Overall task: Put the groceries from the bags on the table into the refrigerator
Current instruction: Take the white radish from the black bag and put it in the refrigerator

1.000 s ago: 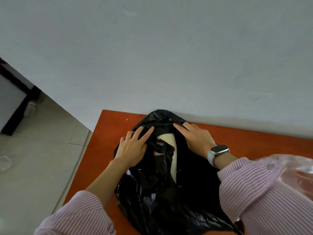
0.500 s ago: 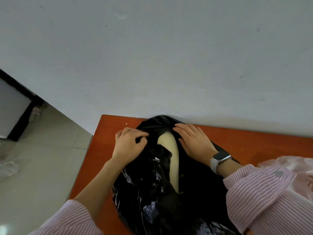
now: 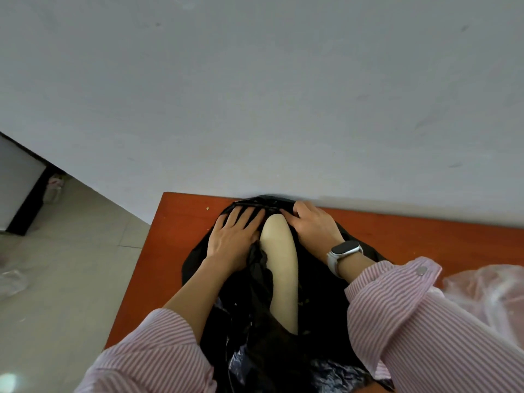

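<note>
A black plastic bag (image 3: 255, 330) lies on the red-brown table (image 3: 181, 234), its mouth pushed back toward the wall. A long pale, cream-coloured grocery item (image 3: 280, 268) shows through the opening; its near end is hidden inside the bag. My left hand (image 3: 231, 239) lies flat on the bag's left flap, fingers spread, pressing the plastic aside. My right hand (image 3: 312, 225), with a watch on the wrist, presses the right flap down beside the item's far tip. Whether either hand pinches the plastic is hidden.
A pink translucent bag (image 3: 487, 296) lies at the table's right edge of view. The wall runs right behind the table. Grey tiled floor (image 3: 71, 265) lies to the left, with a crumpled clear plastic piece (image 3: 11, 282) and a dark-framed panel (image 3: 19, 191).
Both hands have pushed the bag's mouth further toward the wall and spread it. More of the pale item is uncovered. My left hand went from pinching the plastic to lying flat.
</note>
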The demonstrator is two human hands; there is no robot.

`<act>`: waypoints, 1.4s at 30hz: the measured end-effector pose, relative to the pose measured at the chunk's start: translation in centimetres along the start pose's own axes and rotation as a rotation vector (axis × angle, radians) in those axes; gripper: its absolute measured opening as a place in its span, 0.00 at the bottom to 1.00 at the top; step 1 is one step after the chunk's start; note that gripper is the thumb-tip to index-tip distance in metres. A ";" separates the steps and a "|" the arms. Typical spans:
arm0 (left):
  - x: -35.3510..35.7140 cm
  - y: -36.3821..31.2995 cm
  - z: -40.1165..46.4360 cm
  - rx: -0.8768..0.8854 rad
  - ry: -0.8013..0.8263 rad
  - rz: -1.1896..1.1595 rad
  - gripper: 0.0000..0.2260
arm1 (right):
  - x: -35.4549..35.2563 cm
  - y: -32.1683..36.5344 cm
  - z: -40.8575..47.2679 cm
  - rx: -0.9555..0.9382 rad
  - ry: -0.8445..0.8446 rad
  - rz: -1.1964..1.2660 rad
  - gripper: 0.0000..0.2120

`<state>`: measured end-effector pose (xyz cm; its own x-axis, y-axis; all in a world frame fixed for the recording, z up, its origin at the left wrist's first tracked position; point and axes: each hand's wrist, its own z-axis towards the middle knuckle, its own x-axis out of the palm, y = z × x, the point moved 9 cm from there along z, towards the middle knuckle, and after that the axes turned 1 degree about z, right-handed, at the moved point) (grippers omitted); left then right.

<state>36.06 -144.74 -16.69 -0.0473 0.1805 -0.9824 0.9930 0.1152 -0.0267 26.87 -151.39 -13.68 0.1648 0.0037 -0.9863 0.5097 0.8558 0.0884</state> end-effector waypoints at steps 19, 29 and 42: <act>-3.4 -3.2 -14.3 -0.028 -0.094 -0.803 0.24 | -2.8 4.0 -13.8 0.217 0.291 0.330 0.27; 2.3 -6.9 -25.3 0.126 -0.132 -0.314 0.11 | -2.2 13.7 -26.6 -0.251 0.236 0.175 0.12; 2.6 -4.9 -24.7 -0.183 -0.094 -0.341 0.33 | -4.4 11.2 -21.1 0.610 0.214 0.566 0.29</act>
<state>28.44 -120.66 -14.56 -0.3525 0.0124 -0.9357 0.8859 0.3266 -0.3294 14.03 -130.85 -11.30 0.4000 0.4962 -0.7705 0.7734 0.2684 0.5743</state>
